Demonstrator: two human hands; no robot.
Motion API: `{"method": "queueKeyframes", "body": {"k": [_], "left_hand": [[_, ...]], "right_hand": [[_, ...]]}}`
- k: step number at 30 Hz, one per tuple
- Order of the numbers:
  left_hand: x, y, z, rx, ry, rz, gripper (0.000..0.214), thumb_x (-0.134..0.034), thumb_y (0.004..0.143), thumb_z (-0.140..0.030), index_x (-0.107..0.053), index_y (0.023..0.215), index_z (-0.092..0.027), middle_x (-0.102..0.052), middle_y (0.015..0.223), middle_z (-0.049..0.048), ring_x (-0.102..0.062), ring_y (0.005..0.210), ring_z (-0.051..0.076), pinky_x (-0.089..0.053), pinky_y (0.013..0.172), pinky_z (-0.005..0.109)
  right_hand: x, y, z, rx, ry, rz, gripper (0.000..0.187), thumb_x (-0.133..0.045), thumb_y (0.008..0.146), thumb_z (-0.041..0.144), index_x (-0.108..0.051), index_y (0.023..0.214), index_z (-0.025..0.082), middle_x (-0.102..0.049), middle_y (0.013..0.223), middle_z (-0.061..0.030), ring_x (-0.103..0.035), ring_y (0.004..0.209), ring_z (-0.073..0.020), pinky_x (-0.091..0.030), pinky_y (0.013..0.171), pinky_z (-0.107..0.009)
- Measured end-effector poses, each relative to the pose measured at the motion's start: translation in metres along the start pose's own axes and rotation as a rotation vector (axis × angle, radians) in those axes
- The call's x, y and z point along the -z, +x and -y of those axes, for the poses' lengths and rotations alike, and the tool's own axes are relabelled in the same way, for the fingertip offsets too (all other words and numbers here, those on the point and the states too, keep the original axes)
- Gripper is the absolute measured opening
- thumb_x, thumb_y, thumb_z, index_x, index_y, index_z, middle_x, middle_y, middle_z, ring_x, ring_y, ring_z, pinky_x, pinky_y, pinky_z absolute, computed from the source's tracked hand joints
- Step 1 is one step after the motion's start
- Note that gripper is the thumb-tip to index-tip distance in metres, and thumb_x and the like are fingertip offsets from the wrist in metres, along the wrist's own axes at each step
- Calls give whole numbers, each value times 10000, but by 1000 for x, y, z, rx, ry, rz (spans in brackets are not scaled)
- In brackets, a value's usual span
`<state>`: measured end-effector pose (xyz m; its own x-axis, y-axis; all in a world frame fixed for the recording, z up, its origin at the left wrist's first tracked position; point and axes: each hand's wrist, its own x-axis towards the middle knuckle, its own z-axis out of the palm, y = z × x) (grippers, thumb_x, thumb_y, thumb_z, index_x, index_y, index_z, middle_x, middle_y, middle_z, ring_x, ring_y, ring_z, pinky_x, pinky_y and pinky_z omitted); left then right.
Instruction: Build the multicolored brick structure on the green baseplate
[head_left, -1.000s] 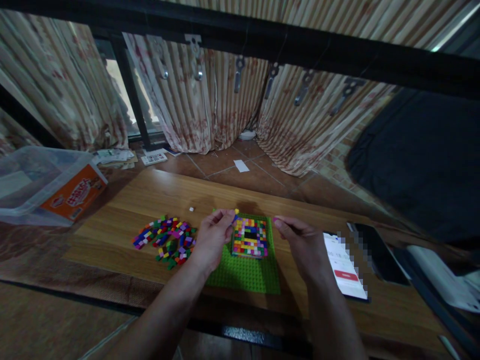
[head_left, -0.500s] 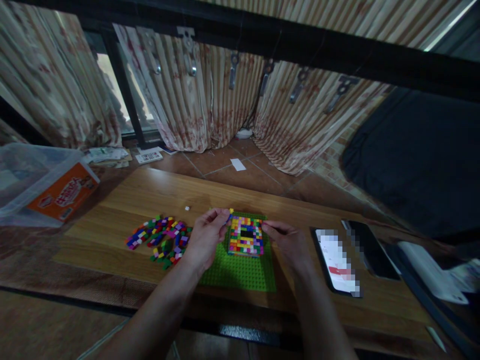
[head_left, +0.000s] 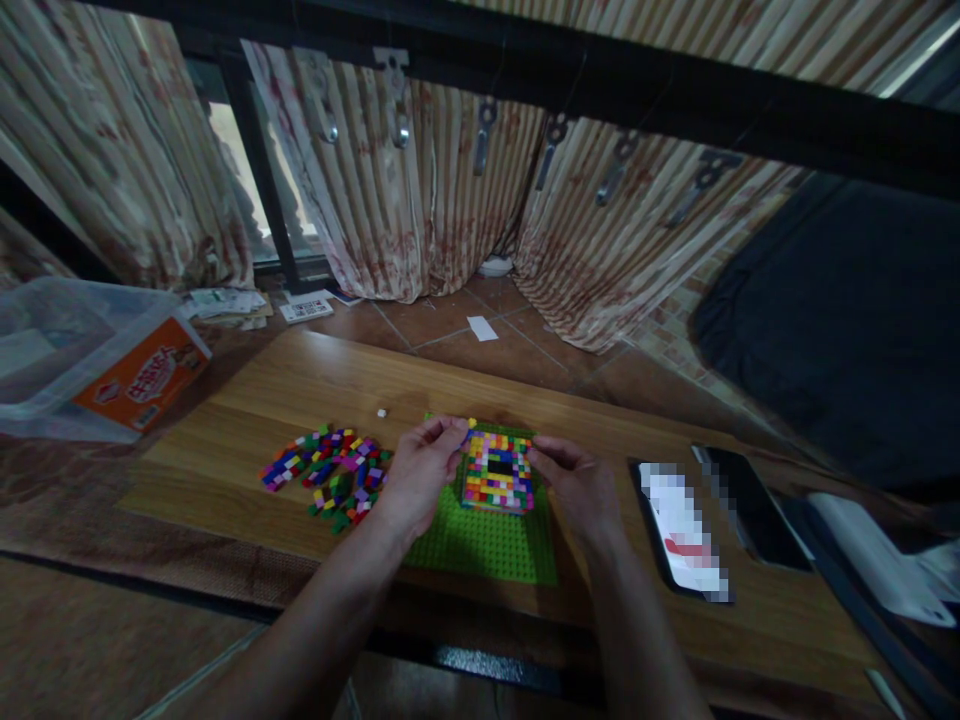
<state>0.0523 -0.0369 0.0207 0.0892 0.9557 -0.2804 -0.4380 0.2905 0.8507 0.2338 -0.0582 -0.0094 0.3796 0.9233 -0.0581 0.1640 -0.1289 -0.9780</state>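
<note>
A square, hollow tower of small multicoloured bricks point(head_left: 498, 472) stands on a green baseplate point(head_left: 487, 540) on the wooden table point(head_left: 300, 390). My left hand point(head_left: 420, 478) is at the tower's left side, fingers pinched on small bricks, with a yellow one showing at the fingertips. My right hand point(head_left: 576, 488) rests against the tower's right side, thumb and fingers pressed together at its top right edge; what they hold is too small to name. A heap of loose coloured bricks point(head_left: 326, 472) lies left of my left hand.
Two phones point(head_left: 682, 530) lie side by side on the table's right part. A single white brick point(head_left: 382, 413) sits behind the heap. A clear plastic bin with an orange label point(head_left: 97, 365) stands at the far left. Curtains and a black bar are behind the table.
My right hand has moved left from open air to the tower's top right edge. My left hand stays pinched beside the tower's left corner.
</note>
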Motion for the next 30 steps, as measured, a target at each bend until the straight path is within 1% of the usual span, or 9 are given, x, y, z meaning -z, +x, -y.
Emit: {"method": "queueKeyframes", "body": {"k": [5, 8, 10, 14, 17, 22, 26, 28, 30], "left_hand": [[0, -1, -1, 11, 10, -16, 309, -779, 589, -370, -603, 688, -135, -528, 575, -38, -330, 401, 8, -154, 373, 155], [0, -1, -1, 7, 10, -14, 301, -772, 598, -363, -599, 689, -135, -527, 576, -37, -330, 402, 7, -159, 377, 153], [1, -1, -1, 7, 10, -11, 305, -773, 596, -367, -600, 690, -134, -527, 575, -37, -326, 403, 6, -165, 381, 152], [1, -1, 0, 14, 11, -13, 319, -780, 582, -375, -598, 690, -136, -530, 576, -37, -328, 407, 7, -167, 386, 152], [0, -1, -1, 21, 9, -12, 309, -772, 591, -370, -593, 689, -138, -525, 572, -40, -321, 404, 7, -158, 386, 157], [0, -2, -2, 17, 14, -8, 282, -757, 614, -355, -594, 692, -138, -523, 575, -38, -324, 411, 9, -159, 391, 162], [1, -1, -1, 16, 16, -2, 288, -759, 611, -359, -593, 691, -137, -521, 575, -37, -324, 411, 10, -157, 392, 165], [1, -1, -1, 19, 17, -3, 302, -759, 613, -376, -592, 694, -137, -523, 578, -35, -326, 411, 11, -153, 392, 166], [2, -1, -1, 21, 18, -3, 321, -754, 620, -403, -592, 697, -137, -527, 582, -33, -329, 411, 12, -154, 392, 167]], "right_hand": [[1, 0, 2, 89, -127, 22, 215, -723, 675, 355, -712, 778, 166, -726, 771, -48, -659, 712, -190, -500, 709, -344], [2, -1, 4, 110, -160, 35, 194, -694, 705, 353, -719, 773, 173, -730, 785, -50, -661, 727, -196, -494, 718, -349], [1, -1, 5, 104, -145, 16, 189, -697, 694, 349, -726, 771, 179, -735, 791, -52, -666, 745, -206, -497, 722, -353], [-2, 1, 3, 62, -42, -38, 191, -744, 614, 332, -729, 733, 183, -736, 752, -48, -664, 720, -206, -508, 699, -346], [-3, 2, 1, 53, 7, -42, 195, -760, 585, 326, -720, 714, 186, -729, 719, -40, -652, 682, -195, -506, 672, -337], [-3, 3, 1, 48, 6, -30, 208, -765, 576, 338, -714, 711, 188, -723, 719, -38, -646, 686, -192, -500, 673, -332], [-1, 2, 4, 19, 3, -26, 263, -780, 551, 360, -716, 731, 180, -721, 734, -40, -639, 695, -189, -492, 672, -323], [2, 2, 5, 6, -15, -35, 293, -775, 569, 391, -719, 756, 173, -713, 735, -37, -620, 671, -173, -476, 641, -300], [5, 1, 6, 2, -50, -51, 311, -734, 631, 453, -713, 742, 163, -686, 681, -28, -573, 596, -145, -438, 572, -271]]}}
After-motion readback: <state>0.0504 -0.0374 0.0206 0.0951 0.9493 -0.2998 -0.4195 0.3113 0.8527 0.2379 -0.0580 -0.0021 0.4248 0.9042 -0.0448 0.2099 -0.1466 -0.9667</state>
